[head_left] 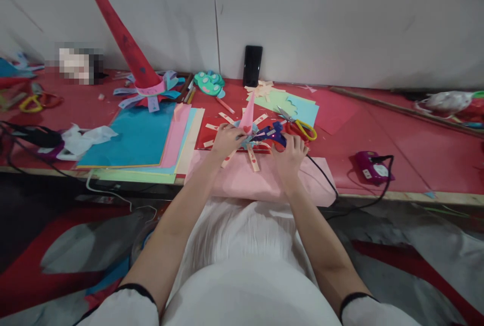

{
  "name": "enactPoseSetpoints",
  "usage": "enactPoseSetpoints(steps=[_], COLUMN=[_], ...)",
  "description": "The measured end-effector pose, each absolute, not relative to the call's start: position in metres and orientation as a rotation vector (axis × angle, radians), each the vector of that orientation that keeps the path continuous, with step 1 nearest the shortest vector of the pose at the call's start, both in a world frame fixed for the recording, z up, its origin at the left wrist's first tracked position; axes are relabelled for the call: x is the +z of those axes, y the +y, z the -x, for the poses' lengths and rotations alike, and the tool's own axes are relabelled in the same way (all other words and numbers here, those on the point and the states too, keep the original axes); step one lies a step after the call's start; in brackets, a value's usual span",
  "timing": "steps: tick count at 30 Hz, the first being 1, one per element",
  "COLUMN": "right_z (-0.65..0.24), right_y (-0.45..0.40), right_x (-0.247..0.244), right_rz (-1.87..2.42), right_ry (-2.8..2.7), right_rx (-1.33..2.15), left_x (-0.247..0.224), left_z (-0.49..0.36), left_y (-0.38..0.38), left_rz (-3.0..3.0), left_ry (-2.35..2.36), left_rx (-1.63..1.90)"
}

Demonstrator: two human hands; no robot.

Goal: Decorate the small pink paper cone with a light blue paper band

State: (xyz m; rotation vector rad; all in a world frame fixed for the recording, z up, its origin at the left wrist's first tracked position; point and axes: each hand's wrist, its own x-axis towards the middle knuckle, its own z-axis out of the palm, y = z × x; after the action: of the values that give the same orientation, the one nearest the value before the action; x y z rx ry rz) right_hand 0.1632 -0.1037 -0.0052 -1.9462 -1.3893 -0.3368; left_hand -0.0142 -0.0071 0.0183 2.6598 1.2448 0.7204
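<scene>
A pink paper cone (247,114) with a heart on it stands on a light-blue base, ringed by cream paper strips (252,157) with red hearts. My left hand (228,139) is at the cone's lower left, its fingers closed at the base; what they pinch is too small to make out. In my right hand (292,153) is a dark blue glue gun (277,135) with a small red light. Its nozzle points left at the foot of the cone. Beneath lie a red sheet (202,137) and pink paper (249,186).
Yellow-handled scissors (303,128) lie right of the cone. A purple power box (372,167) with a black cable sits farther right. Coloured sheets (128,137) and a tall red cone (124,39) are at left. A black phone (252,66) leans on the wall.
</scene>
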Motion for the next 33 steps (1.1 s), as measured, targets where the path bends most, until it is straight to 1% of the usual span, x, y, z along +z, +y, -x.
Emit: enactPoseSetpoints(steps=[8, 33], right_z=[-0.1613, -0.1605], right_y=[-0.1027, -0.1034], right_x=[-0.0051, -0.0064], right_rz=[1.940, 1.914], right_ry=[-1.426, -1.427], right_rx=[-0.338, -0.359], left_x=[0.0203, 0.0164], left_z=[0.0142, 0.0132], left_y=[-0.0082, -0.0061], left_rz=[-2.667, -2.652], left_ry=[1.244, 1.273], left_rx=[0.675, 0.720])
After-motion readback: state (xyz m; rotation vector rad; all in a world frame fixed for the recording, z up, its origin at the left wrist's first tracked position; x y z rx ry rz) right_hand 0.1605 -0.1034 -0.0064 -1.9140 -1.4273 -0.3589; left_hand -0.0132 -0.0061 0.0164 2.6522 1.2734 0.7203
